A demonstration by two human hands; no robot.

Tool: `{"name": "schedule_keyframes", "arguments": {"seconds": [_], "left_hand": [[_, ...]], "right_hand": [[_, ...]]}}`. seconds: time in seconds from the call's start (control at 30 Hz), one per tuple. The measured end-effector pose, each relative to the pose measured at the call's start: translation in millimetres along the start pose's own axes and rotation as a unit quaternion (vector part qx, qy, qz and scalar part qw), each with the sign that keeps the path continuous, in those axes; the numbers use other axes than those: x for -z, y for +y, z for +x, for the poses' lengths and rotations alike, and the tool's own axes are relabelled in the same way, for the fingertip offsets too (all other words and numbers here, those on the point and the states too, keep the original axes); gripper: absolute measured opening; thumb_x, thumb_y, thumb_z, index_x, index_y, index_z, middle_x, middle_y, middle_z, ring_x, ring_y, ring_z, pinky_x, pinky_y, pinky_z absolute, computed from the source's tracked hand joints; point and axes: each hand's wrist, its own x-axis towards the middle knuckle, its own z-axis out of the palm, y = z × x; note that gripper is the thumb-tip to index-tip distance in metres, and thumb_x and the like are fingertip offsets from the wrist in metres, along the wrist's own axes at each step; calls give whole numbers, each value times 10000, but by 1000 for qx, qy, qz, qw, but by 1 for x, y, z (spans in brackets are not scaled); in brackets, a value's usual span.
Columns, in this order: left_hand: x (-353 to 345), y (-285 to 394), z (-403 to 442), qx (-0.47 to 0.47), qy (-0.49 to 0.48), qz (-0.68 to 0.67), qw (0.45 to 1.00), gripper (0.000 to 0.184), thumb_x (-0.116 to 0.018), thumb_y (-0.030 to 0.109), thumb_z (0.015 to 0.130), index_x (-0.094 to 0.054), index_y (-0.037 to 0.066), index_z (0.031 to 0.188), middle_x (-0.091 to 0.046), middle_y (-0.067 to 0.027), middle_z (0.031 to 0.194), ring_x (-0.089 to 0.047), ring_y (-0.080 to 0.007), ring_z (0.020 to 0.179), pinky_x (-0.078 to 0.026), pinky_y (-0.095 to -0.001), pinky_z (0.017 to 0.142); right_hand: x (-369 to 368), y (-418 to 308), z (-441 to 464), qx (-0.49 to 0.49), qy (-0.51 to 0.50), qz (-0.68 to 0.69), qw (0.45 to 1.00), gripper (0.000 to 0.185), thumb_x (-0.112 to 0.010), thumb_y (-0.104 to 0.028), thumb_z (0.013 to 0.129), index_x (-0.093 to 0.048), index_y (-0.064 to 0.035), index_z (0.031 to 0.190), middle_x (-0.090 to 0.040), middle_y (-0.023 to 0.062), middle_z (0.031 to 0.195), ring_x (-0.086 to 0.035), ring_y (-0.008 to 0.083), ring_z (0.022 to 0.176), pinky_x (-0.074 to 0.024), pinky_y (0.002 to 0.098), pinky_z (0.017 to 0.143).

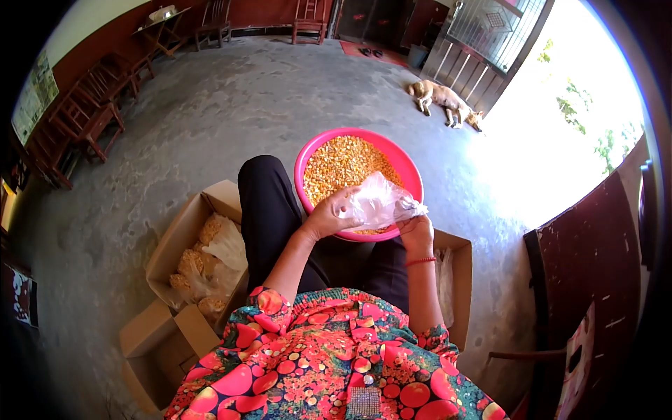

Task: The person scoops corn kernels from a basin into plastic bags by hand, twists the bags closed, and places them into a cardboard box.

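A pink basin [413, 171] full of yellow corn kernels [343, 162] is in front of my knees. Over its near side I hold a thin, see-through plastic bag [378, 199]. My left hand [330, 215] grips the bag's left side, fingers partly hidden by the plastic. My right hand [418, 229], below a red bracelet on the wrist, is closed on the bunched right end of the bag. The bag looks crumpled and mostly flat; I cannot tell whether anything is inside.
Left of my leg, a cardboard box [168, 245] holds several bags of corn [203, 269]; another box [150, 343] stands nearer. On my right is a box [458, 280] with plastic bags. A dog [444, 101] lies by the open door [490, 35]. Wooden chairs [87, 122] line the left wall.
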Motion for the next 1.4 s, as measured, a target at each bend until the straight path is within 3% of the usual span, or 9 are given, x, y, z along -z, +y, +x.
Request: {"name": "schedule_keyframes", "arguments": {"seconds": [0.07,0.17,0.43,0.57,0.77,0.93,1.07,1.17,1.4], "left_hand": [[0,6,-6,28,-31,191,981,260,-705,127,717,-619,33,943,-570,2,874,-514,-36,773,-436,-206,672],[5,-17,0,67,19,76,995,124,-678,127,753,-634,29,815,-599,7,790,-529,-54,677,-436,-209,634],[-3,-3,1,103,125,-162,973,195,-580,242,842,-593,59,910,-573,10,736,-494,-50,593,-395,-200,549],[3,-16,1,23,-36,63,997,268,-644,197,795,-587,22,990,-581,26,766,-520,-52,654,-437,-210,611],[-1,-36,-1,110,51,-28,992,191,-639,158,794,-624,20,926,-599,12,742,-539,-50,673,-442,-204,610],[-6,-26,-2,108,50,-2,993,172,-610,157,816,-617,20,920,-607,-2,752,-564,-70,690,-456,-210,632],[-9,-13,-1,128,69,-175,974,162,-601,195,823,-601,40,869,-621,-32,765,-595,-116,685,-490,-244,657],[3,6,1,119,75,-364,921,174,-584,224,831,-583,51,857,-615,-37,744,-613,-129,689,-518,-258,662],[15,-1,2,193,87,-422,881,178,-564,267,832,-561,99,774,-374,80,497,-315,-40,386,-275,-186,373]], "right_hand": [[8,0,6,18,-52,27,998,247,-358,-152,897,-477,3,1048,-555,152,1066,-564,281,959,-481,395,818],[6,0,5,10,-10,29,999,232,-369,-160,896,-492,-30,1043,-581,117,1013,-591,245,896,-498,379,782],[12,19,1,-39,-11,-95,995,247,-377,-181,894,-510,-46,1051,-608,80,957,-608,210,854,-510,361,740],[10,16,-5,-24,-46,-26,998,306,-350,-180,892,-471,19,1090,-555,152,1077,-537,276,1004,-443,399,875],[-22,10,-33,-57,-162,32,985,380,-394,-280,885,-423,-69,1199,-495,121,1170,-478,262,1070,-402,438,892],[-52,26,-50,38,-104,-255,961,328,-494,-166,864,-407,-93,1172,-507,66,1056,-512,162,968,-462,332,761],[-27,31,-22,9,-109,-158,981,254,-430,-120,881,-463,-49,1123,-593,53,895,-589,157,741,-485,281,690],[-5,22,-18,-12,-73,-95,993,190,-432,-103,870,-526,-53,1027,-594,64,938,-597,170,785,-510,297,669],[9,4,-35,-46,-125,-203,970,300,-529,-66,804,-499,-38,1101,-578,39,922,-572,146,852,-485,282,704]]}}
